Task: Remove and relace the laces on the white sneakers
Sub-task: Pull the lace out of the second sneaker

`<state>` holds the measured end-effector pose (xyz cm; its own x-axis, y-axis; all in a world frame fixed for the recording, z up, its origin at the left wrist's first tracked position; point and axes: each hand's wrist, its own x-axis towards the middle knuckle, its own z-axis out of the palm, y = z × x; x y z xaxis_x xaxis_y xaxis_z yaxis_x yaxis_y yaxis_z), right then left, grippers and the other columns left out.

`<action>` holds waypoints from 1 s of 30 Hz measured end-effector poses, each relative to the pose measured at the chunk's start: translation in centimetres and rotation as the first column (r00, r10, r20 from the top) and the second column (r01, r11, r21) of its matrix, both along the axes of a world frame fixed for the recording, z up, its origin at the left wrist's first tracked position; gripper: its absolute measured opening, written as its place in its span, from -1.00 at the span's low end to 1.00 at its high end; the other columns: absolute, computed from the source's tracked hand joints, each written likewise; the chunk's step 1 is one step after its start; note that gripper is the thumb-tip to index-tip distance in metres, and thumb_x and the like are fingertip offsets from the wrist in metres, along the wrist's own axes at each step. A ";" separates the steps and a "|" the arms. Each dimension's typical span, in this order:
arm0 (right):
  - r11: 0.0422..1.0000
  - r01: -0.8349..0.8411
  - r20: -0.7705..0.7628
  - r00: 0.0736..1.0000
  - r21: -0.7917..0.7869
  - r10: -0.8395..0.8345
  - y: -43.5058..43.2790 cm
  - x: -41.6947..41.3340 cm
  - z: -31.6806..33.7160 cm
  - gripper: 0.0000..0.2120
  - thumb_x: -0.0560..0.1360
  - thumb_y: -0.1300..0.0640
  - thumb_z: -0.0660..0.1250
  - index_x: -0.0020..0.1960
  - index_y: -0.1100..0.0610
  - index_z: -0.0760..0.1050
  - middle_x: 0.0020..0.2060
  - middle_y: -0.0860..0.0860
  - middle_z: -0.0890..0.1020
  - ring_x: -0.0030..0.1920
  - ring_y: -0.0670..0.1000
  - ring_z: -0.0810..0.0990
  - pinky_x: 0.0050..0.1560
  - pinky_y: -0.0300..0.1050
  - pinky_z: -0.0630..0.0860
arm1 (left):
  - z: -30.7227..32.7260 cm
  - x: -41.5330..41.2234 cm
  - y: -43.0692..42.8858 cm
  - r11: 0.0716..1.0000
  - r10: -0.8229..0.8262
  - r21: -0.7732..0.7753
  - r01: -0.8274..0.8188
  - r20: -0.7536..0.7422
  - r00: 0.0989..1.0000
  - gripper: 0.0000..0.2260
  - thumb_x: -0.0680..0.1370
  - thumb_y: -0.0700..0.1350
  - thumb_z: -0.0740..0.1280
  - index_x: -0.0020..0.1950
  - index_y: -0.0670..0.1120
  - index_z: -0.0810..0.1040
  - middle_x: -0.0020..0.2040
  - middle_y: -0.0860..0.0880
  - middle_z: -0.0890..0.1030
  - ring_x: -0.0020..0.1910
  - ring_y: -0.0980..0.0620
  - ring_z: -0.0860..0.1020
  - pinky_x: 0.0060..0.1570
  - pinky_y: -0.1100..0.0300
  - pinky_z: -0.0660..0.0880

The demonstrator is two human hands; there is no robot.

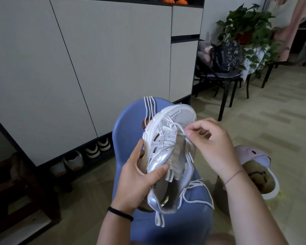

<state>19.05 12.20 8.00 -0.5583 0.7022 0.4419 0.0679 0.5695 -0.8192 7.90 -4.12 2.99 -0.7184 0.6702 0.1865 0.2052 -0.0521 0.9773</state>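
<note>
We see a white and silver mesh sneaker (168,144) held in the air above the seat of a blue moulded plastic chair (129,121), toe pointing away from us and tilted up. The left hand (140,175) carries it from the sole side. Its grip is wrapped round the shoe, with the thumb laid across the silver side panel and the fingers behind the sole. The right hand (214,144) is at the eyelets near the toe, its grip pinching a flat white lace (182,131) between thumb and forefinger, the other fingers curled. The rest of that lace runs down the tongue and lies loose on the blue seat. A second white lace (149,106) hangs folded in several strands over the chair's back.

The room has a pale, streaked floor (272,112). Along the left wall stands a tall cabinet with plain white doors (95,50), and pairs of shoes (97,147) are tucked in the gap beneath it. A black metal chair (224,89) holding a dark printed bag (226,55) stands at the cabinet's far end, beside a leafy green potted plant (245,20). A pale pink slipper with a brown insole (258,167) lies on the floor just beside the right forearm.
</note>
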 end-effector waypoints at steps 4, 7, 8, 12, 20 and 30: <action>0.997 0.016 0.051 0.998 0.079 -0.020 -0.5 -0.3 0.3 -0.82 0.39 0.15 0.49 -0.25 -0.12 0.57 -0.15 -0.16 0.45 -0.13 -0.31 0.40 -0.09 -0.51 0.27 | 0.1 0.1 0.0 1.000 0.008 0.001 -0.008 -0.019 1.000 0.02 0.12 0.24 0.56 0.51 0.00 0.29 0.29 0.20 0.55 0.31 0.24 0.47 0.36 0.07 0.41; 0.990 0.022 0.018 1.000 0.142 -0.025 -0.8 -0.5 0.4 -0.80 0.36 0.22 0.51 -0.25 -0.05 0.58 -0.16 -0.14 0.45 -0.14 -0.39 0.40 -0.07 -0.54 0.28 | 0.1 0.1 0.0 1.000 0.004 -0.014 -0.005 -0.032 0.999 0.00 0.10 0.28 0.56 0.47 0.07 0.30 0.23 0.30 0.55 0.30 0.27 0.47 0.34 0.11 0.41; 0.988 0.013 0.007 1.000 0.151 -0.014 -0.8 -0.6 0.3 -0.81 0.36 0.25 0.51 -0.24 -0.02 0.59 -0.15 -0.12 0.45 -0.15 -0.38 0.41 -0.07 -0.53 0.29 | 0.2 0.2 0.0 1.000 0.005 -0.013 -0.005 -0.031 1.000 0.01 0.10 0.29 0.56 0.48 0.06 0.29 0.25 0.28 0.54 0.31 0.27 0.46 0.35 0.09 0.41; 0.976 0.042 0.000 0.999 0.214 -0.043 -0.6 -0.7 0.1 -0.86 0.36 0.23 0.52 -0.17 0.01 0.65 -0.14 -0.10 0.43 -0.11 -0.36 0.42 -0.04 -0.53 0.30 | 0.4 0.2 -0.1 1.000 0.005 0.002 -0.005 -0.023 1.000 -0.02 0.13 0.22 0.56 0.49 0.04 0.29 0.27 0.21 0.56 0.31 0.24 0.48 0.35 0.08 0.42; 0.964 0.102 0.038 0.993 0.246 -0.114 -0.4 -1.0 -0.3 -0.89 0.34 0.22 0.53 -0.23 0.08 0.62 -0.16 -0.19 0.41 -0.13 -0.37 0.43 -0.10 -0.58 0.31 | 0.3 0.3 -0.1 1.000 -0.004 0.003 0.004 -0.036 0.999 -0.03 0.09 0.30 0.58 0.43 0.14 0.33 0.25 0.27 0.56 0.30 0.24 0.48 0.33 0.09 0.43; 0.994 -0.051 0.037 0.998 0.095 0.048 -1.1 -1.0 0.0 -0.87 0.49 0.15 0.37 -0.21 0.01 0.50 -0.13 -0.10 0.44 -0.18 -0.25 0.45 -0.11 -0.47 0.35 | 0.1 0.2 0.1 1.000 0.020 0.009 -0.020 -0.028 0.999 -0.21 0.17 0.21 0.55 0.36 0.20 0.38 0.21 0.20 0.60 0.24 0.19 0.54 0.26 0.08 0.48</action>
